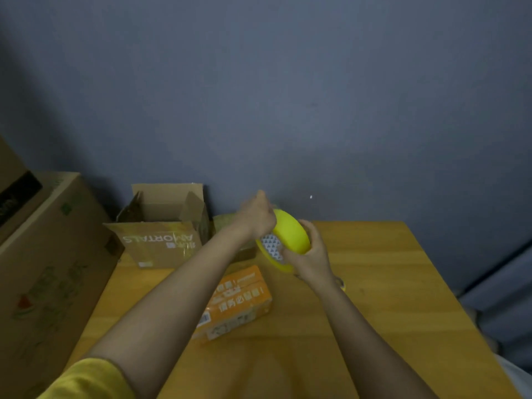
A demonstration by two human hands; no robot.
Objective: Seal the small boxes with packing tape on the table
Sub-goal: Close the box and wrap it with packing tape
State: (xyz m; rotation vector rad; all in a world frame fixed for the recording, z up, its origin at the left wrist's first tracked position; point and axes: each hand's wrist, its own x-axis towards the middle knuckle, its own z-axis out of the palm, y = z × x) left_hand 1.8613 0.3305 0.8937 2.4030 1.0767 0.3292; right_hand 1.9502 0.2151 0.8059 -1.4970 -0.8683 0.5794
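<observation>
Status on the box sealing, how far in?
Early. Nothing looks sealed: the orange box lies on the table, the open carton behind. In hand: right hand grips the yellow tape roll, left hand seems to pick at its end.

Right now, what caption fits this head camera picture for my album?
Two hands, left hand and right hand, hold a yellow tape roll above an orange box on the wooden table.

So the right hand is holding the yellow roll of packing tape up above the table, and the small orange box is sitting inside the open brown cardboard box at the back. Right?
Not quite. The right hand does hold the yellow roll of packing tape above the wooden table, but the small orange box lies on the table itself, nearer the person than the open brown cardboard box. The head view shows this.
</observation>
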